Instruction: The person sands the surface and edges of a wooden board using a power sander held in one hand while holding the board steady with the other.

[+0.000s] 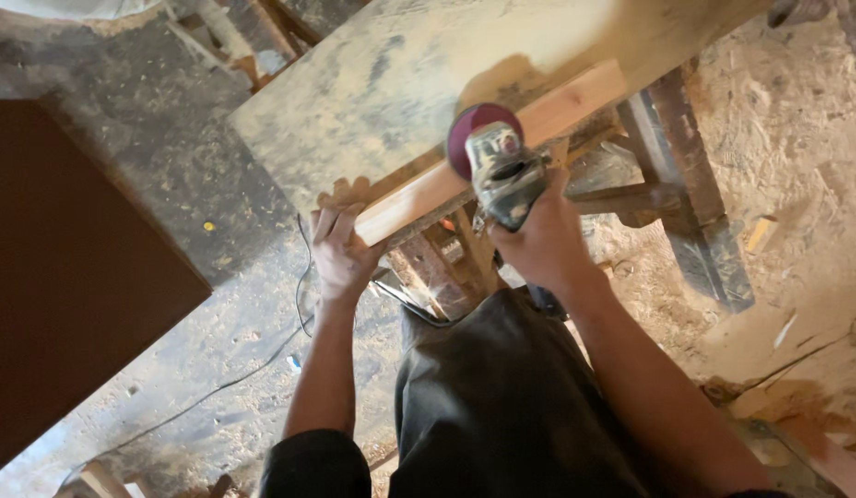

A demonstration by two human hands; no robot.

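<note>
Holding the near end of a wooden strip (483, 152), the left hand (340, 249) is closed around it, with the fingers curled over the top edge and the thumb side hidden below. An angle grinder (503, 171) with a dark red sanding disc (474, 138) is gripped by the right hand (538, 242), which is wrapped fully around the tool body. The disc is set against the strip, a little further along it than the left hand.

Some risks can be judged from this position. The strip lies only along the edge of a dusty workbench board (428, 74) and no clamp is seen, so it could be pushed or twisted by the disc if the left grip becomes weak. The left fingers are near the disc on the same piece of wood; if the tool is moved toward the near end or kicks back, they could be touched. A black cable (299, 304) hangs close beside the left wrist and runs over the sawdust-covered floor (787, 166), where it could be caught or stepped on. A dark apron (501, 406) hangs just below the grinder and could be reached if the tool is lowered.

Relative to the hands, the strip runs from inside the left hand up and to the right, passing under the disc, with the right hand just below it.
</note>
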